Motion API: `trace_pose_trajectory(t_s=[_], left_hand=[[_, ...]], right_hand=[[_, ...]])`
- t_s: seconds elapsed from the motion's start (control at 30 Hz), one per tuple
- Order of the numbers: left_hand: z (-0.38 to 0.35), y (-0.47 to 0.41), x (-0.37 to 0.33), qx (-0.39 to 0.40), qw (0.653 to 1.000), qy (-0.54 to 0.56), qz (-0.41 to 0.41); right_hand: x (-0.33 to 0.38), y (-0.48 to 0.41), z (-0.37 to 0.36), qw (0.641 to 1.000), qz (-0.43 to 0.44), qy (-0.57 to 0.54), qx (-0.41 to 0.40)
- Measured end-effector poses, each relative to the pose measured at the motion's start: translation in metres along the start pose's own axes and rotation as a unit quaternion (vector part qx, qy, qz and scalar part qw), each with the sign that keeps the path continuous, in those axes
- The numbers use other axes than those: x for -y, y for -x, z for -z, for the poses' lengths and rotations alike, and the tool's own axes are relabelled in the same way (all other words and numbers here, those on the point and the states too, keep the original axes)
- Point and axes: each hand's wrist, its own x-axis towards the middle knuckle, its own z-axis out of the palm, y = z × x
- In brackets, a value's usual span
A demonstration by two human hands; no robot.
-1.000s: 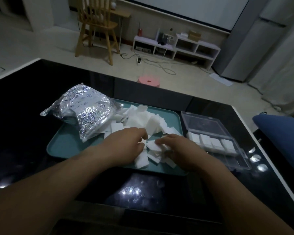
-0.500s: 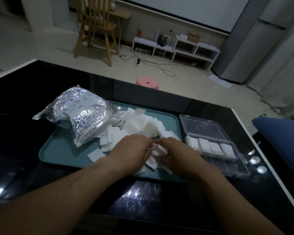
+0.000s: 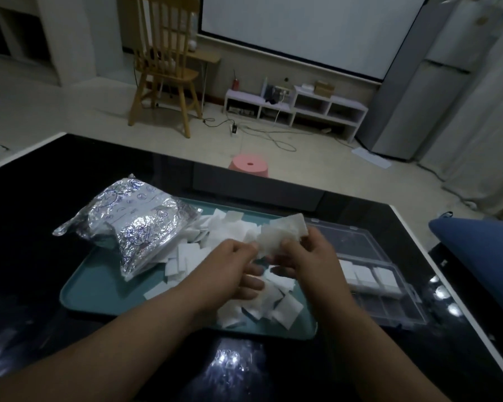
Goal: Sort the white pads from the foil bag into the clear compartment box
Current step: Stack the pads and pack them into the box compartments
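- The fingers (image 3: 246,252) of the left hand (image 3: 233,271) pinch the left edge of a small bunch of pads (image 3: 282,233). The right hand (image 3: 311,256) curls round its right side, thumb in front. Blur hides how many pads are in the bunch.
- The bunch is held up clear of the tray (image 3: 99,291), between the two hands.
- The box (image 3: 389,309) lies to the right of both hands, just beside the tray's right edge, so the right hand is nearer. Its open lid (image 3: 349,242) lies back on the far side.
- The row of compartments next to the lid holds pads, and the nearer row looks empty. Filling it would likely mean carrying the bunch right and slightly toward the person.
- Loose pads (image 3: 285,311) lie under the hands on the tray, and more spill from the foil bag (image 3: 137,224) at its left end.
- Tray and box both sit on the dark worktop (image 3: 26,213).
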Motion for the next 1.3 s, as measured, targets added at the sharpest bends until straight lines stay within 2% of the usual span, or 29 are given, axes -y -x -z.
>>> trace_pose_trajectory(t_s=[0.1,0.27,0.43,0.67,0.73,0.8,0.9,1.03,1.1,1.2,1.3], left_hand=[[-0.009,0.004,-0.001,0.044,0.993,0.102,0.031],[-0.005,-0.007,0.001,0.014,0.973,0.227,0.027],[0.005,-0.006,0.002,-0.009,0.975,0.220,0.020],[0.015,-0.003,0.000,-0.022,0.980,0.196,0.020],[0.015,-0.003,0.001,-0.017,0.985,0.169,0.015],[0.010,-0.002,0.003,0.008,0.987,0.159,0.015],[0.001,0.000,0.005,0.049,0.982,0.180,0.022],[0.012,-0.003,0.001,0.050,0.976,0.202,0.069],[0.021,-0.003,-0.001,0.104,0.965,0.219,0.100],[0.023,0.003,0.001,0.167,0.963,0.180,0.111],[0.021,0.009,0.002,0.185,0.963,0.170,0.101]], right_hand=[[-0.001,0.010,-0.013,1.000,-0.005,0.004,0.015],[-0.012,0.019,-0.028,0.980,0.077,0.178,0.048],[-0.015,0.022,-0.030,0.967,0.110,0.217,0.079],[-0.010,0.018,-0.022,0.959,0.133,0.246,-0.045],[-0.008,0.020,-0.021,0.944,0.154,0.284,-0.068],[-0.009,0.021,-0.024,0.906,0.203,0.364,-0.076],[-0.013,0.023,-0.034,0.873,0.255,0.414,-0.031],[-0.011,0.028,-0.032,0.872,0.279,0.393,0.080],[-0.009,0.029,-0.025,0.870,0.280,0.390,0.114],[-0.007,0.030,-0.023,0.897,0.229,0.343,0.157],[-0.007,0.032,-0.023,0.927,0.171,0.291,0.166]])
